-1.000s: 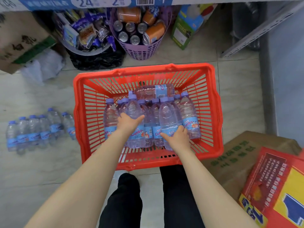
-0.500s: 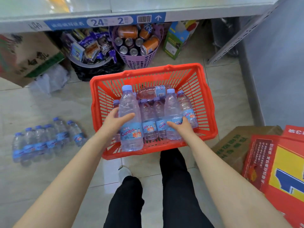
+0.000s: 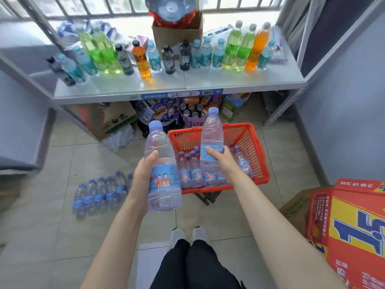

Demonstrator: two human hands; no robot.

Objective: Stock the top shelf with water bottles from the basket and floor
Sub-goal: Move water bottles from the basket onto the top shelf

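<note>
My left hand (image 3: 144, 172) grips a clear water bottle (image 3: 161, 163) with a blue label and lilac cap, held upright above the floor, left of the basket. My right hand (image 3: 220, 158) grips a second water bottle (image 3: 211, 134) upright over the red basket (image 3: 253, 149). Several more water bottles (image 3: 191, 170) stand in the basket. A shrink-wrapped pack of water bottles (image 3: 100, 193) lies on the floor at the left. The grey top shelf (image 3: 208, 82) ahead carries a row of green, orange, dark and blue drink bottles.
Under the shelf sit a purple basket of cans (image 3: 192, 114), a tub of snacks (image 3: 158, 112) and a cardboard box (image 3: 108, 117). Red and yellow cartons (image 3: 352, 224) stack at the right. A slanted shelf post (image 3: 291, 101) stands right of the basket. My legs (image 3: 193, 265) are below.
Both hands have lifted a bottle each out of the basket and raised them. My view has tilted up, bringing the top shelf and its drinks into sight.
</note>
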